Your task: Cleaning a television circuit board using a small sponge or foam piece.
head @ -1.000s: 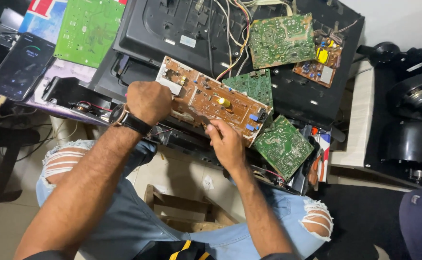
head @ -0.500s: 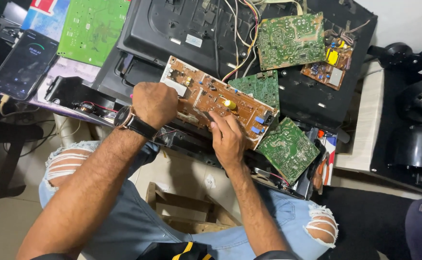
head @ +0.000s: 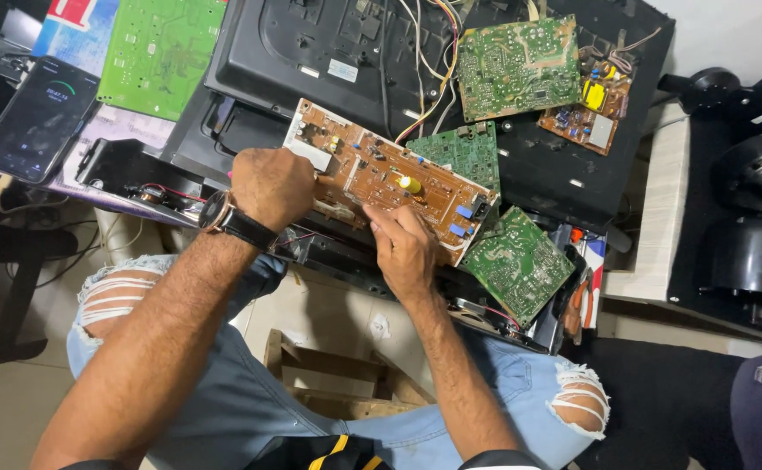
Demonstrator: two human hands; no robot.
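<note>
Brown and densely populated, the circuit board (head: 389, 178) lies tilted across the black plastic casing (head: 328, 52), directly under both hands. The left hand (head: 272, 184), with a wristwatch (head: 233, 222) at the wrist, is curled shut over the board's near left corner; whether it grips a tool or only the board edge cannot be told. The right hand (head: 407, 248) rests loosely closed on the near long edge, fingertips pressing the board and holding nothing else visible. Just right of that hand sits a green board (head: 518, 261); another green board (head: 468, 152) lies just beyond the brown one. To do this well, the person would likely steady the board by its bare edges, keep fingers off the yellow component (head: 409, 184), and avoid tugging the wires (head: 429, 96) running away from the hands.
</note>
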